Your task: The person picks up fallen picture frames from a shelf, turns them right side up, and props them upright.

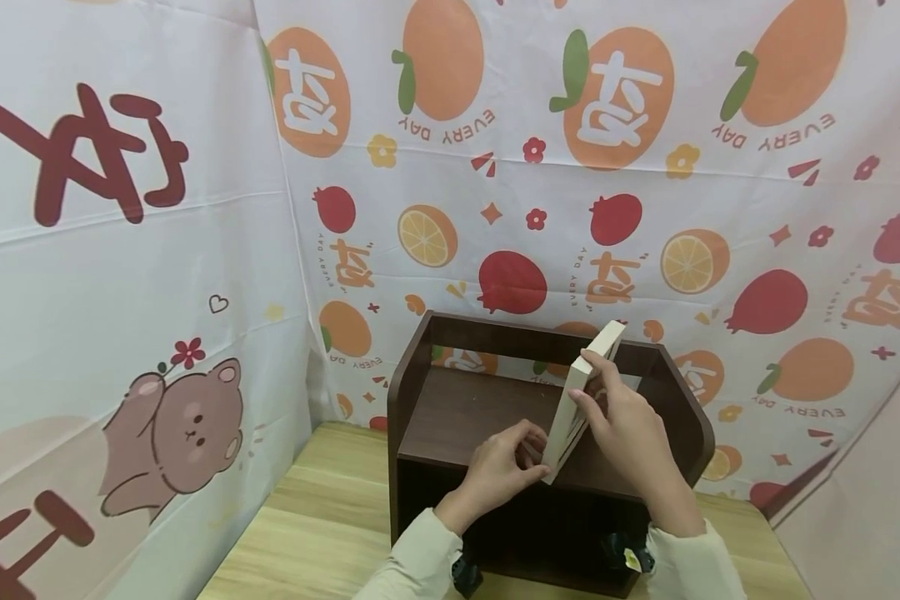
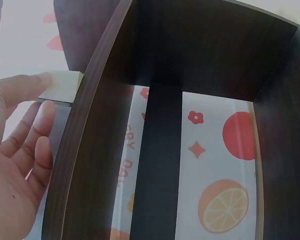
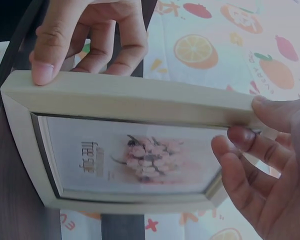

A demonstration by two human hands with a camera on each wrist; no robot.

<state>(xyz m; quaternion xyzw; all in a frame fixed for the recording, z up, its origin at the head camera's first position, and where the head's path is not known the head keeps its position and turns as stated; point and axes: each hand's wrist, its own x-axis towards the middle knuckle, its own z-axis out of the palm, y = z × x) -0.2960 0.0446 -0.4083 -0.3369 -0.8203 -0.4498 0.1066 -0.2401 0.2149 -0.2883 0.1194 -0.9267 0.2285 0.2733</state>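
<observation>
Perhaps the handheld frame (image 3: 140,157) touches shelving (image 1: 457,417).

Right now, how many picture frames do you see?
1: the cream picture frame, held between the left hand and right hand at the brown shelf; its dark lower compartment could hide others.

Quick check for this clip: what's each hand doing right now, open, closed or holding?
Left hand: closed, holding the frame by its lower end.
Right hand: closed, holding the frame near its top.
</observation>
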